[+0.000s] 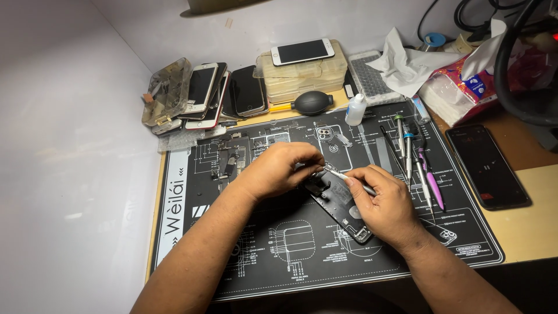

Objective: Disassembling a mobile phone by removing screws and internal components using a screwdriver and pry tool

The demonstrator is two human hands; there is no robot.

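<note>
An opened black phone body (340, 208) lies at an angle on a black repair mat (302, 256). My left hand (276, 170) rests on its upper end, fingers curled down and pinching at a small part there. My right hand (383, 203) lies over the phone's right side and holds a thin metal tool (343, 174) like a pen, its tip pointing left to the spot under my left fingers. What my left fingers pinch is too small to make out.
Several screwdrivers and a purple tool (433, 189) lie on the mat's right. A dark phone (488, 167) lies beyond it. A stack of phones (215, 93), parts boxes (302, 75), a black air blower (311, 103), a small white bottle (356, 110) and tissues (407, 64) sit at the back.
</note>
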